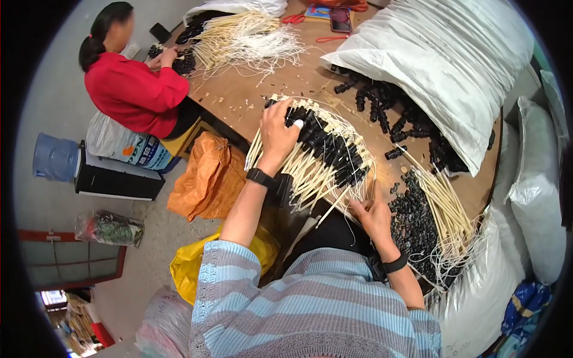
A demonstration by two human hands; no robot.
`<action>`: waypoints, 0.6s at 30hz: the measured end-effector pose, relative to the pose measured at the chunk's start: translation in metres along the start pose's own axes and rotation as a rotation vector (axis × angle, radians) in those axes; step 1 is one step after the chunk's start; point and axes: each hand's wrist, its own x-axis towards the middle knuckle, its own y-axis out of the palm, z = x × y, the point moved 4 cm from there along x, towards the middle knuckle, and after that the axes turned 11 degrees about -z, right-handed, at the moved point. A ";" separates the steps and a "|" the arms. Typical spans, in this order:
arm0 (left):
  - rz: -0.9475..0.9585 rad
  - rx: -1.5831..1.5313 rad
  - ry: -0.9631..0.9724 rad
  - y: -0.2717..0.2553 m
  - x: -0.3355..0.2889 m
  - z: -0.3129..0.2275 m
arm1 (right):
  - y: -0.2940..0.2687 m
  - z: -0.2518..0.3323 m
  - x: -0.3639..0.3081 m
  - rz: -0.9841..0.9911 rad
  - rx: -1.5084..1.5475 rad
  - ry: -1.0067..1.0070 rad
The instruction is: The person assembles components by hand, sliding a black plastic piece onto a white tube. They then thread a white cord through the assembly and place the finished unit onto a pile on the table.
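Note:
A broad row of pale wooden sticks (pixel 307 173) lies at the table's near edge, black plastic fittings (pixel 334 149) on them and thin white cords trailing out. My left hand (pixel 280 132) rests over the row's left end, its fingers and thumb closed around some black fittings; the fingertips are partly hidden. Beside the row's right end is my right hand (pixel 373 216), with thumb and forefinger apart and nothing visible between them. To its right lie a heap of small black parts (pixel 412 218) and a bundle of bare pale sticks (pixel 444 206) with white cords.
A large white woven sack (pixel 430 65) spills black ribbed fittings (pixel 382 104) onto the brown table (pixel 239 98). A person in red (pixel 134 92) works at the far left by another stick pile (pixel 239 42). Orange (pixel 206 176) and yellow bags (pixel 197 262) stand left of me.

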 end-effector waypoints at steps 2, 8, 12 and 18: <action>0.040 0.010 0.002 -0.005 0.002 0.009 | 0.010 -0.010 0.005 -0.033 0.178 0.151; 0.404 -0.108 -0.258 -0.011 -0.011 0.072 | 0.043 0.005 0.027 0.021 0.213 0.256; 0.499 0.050 -0.276 -0.011 -0.007 0.052 | 0.055 0.015 0.049 -0.074 0.187 0.161; 0.433 0.113 -0.335 -0.001 0.008 0.081 | 0.070 0.033 0.085 -0.081 -0.019 0.102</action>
